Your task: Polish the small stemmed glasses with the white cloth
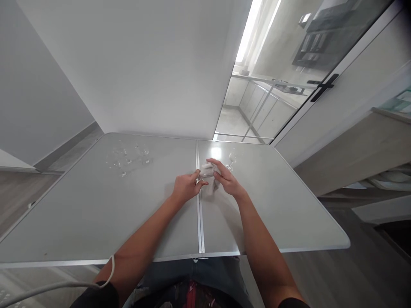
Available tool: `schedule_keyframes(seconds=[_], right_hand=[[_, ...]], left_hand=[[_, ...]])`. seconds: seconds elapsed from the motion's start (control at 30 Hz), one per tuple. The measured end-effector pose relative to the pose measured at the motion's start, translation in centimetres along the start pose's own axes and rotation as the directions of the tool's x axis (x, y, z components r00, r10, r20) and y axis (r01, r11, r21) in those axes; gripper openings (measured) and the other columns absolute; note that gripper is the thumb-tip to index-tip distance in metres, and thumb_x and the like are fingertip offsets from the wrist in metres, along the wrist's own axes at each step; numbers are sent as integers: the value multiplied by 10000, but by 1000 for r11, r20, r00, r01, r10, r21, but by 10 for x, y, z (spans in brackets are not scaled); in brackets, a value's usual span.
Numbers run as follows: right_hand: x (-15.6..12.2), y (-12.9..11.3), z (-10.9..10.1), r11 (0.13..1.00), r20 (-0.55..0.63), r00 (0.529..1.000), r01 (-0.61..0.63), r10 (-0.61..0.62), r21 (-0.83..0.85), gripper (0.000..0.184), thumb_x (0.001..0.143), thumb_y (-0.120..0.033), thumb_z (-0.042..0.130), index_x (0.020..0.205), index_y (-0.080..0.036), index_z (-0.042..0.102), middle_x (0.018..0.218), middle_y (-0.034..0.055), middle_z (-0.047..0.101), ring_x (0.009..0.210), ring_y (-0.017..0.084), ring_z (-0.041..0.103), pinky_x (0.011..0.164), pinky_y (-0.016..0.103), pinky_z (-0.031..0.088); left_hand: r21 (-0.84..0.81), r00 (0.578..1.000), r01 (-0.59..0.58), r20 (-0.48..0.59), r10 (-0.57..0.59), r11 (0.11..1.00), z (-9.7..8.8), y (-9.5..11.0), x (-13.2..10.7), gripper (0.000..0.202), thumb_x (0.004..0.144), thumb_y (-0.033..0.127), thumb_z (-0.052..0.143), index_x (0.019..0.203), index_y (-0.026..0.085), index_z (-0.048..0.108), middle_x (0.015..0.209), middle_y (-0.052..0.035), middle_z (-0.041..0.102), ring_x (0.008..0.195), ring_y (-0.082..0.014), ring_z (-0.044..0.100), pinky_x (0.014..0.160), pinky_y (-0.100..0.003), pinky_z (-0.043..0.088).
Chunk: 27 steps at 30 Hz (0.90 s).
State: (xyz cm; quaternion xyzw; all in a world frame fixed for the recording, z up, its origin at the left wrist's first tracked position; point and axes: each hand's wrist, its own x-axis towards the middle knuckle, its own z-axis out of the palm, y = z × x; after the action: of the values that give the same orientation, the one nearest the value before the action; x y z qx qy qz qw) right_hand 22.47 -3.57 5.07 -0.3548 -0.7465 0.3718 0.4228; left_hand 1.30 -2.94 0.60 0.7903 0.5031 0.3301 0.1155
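Note:
Over the middle seam of the table, my left hand (186, 187) is closed around the stem or foot end of a clear stemmed glass (205, 173), which lies tilted on its side in the air. My right hand (230, 183) curves around the bowl end, with a pale cloth (215, 185) in its fingers. Part of the cloth hangs below the glass, and some seems to cover or fill the bowl; exactly how is hard to see. Just behind my right hand stands another clear stemmed glass (232, 156).
Several clear stemmed glasses (127, 161) are grouped at the back left of the light grey folding table (96, 214). A white wall and a glass door (257, 98) rise behind it. A white cable (64, 284) crosses by my left forearm. Wooden shelving (359, 149) stands to the right.

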Motion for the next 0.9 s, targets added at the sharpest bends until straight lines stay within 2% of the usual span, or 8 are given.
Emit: schedule_keyframes(seconds=[0.17,0.3,0.37,0.47,0.53,0.7,0.8,0.9], right_hand=[[-5,7,-8,998,-26,999,23,-22,60,326,995,-480,501,1225,-268,590,1102,58,608,959,234,588,853,376,499],[-4,16,-7,999,-52,999,15,-13,37,266,1004,-478,477,1090,-252,589,852,15,538,715,178,502,691,321,461],[-2,14,-5,999,-62,998,10,-8,40,285,1006,-469,478,1187,-269,571,949,26,566,781,187,526,752,330,472],[0,7,-1,997,-70,997,-5,11,75,371,990,-472,508,1313,-292,525,1214,54,560,1028,231,548,929,364,460],[0,6,0,993,-39,999,-24,29,113,389,981,-480,520,1319,-289,516,1231,59,558,1062,242,543,945,372,458],[-4,16,-4,998,82,997,0,-5,58,254,981,-472,535,1110,-256,568,978,34,556,817,194,515,762,331,460],[-4,20,-5,1000,-22,1000,13,-12,27,229,997,-453,511,1120,-267,564,888,16,515,736,180,467,707,320,439],[-2,18,-4,996,-109,994,-2,12,86,274,971,-459,556,1170,-270,571,954,31,540,796,197,498,741,331,460]], left_hand=[[-275,991,65,133,-29,959,-8,5,5,451,816,567,688,1058,192,754,562,35,524,551,-114,467,593,-243,310],[-573,900,331,432,-67,750,-14,9,10,512,800,630,654,852,128,738,514,54,416,478,-81,353,510,-233,290],[-606,878,381,473,-70,698,-15,9,11,528,813,639,629,696,125,667,504,46,404,466,-75,342,486,-231,281],[-578,913,339,391,-113,742,-18,8,12,505,795,602,673,609,143,575,509,54,360,476,-63,309,480,-221,237],[-570,911,331,401,-97,752,-23,6,13,490,785,579,698,604,148,551,515,57,354,481,-59,297,481,-217,225],[-632,786,416,612,91,654,-40,-1,16,505,838,588,643,608,149,548,531,23,447,463,-74,371,484,-233,308],[-684,819,406,567,92,606,-38,-1,16,462,852,577,630,744,128,646,561,30,451,470,-75,374,491,-234,331],[-672,886,341,463,14,657,-25,1,14,427,859,542,621,859,122,693,564,48,417,486,-78,368,493,-228,316]])
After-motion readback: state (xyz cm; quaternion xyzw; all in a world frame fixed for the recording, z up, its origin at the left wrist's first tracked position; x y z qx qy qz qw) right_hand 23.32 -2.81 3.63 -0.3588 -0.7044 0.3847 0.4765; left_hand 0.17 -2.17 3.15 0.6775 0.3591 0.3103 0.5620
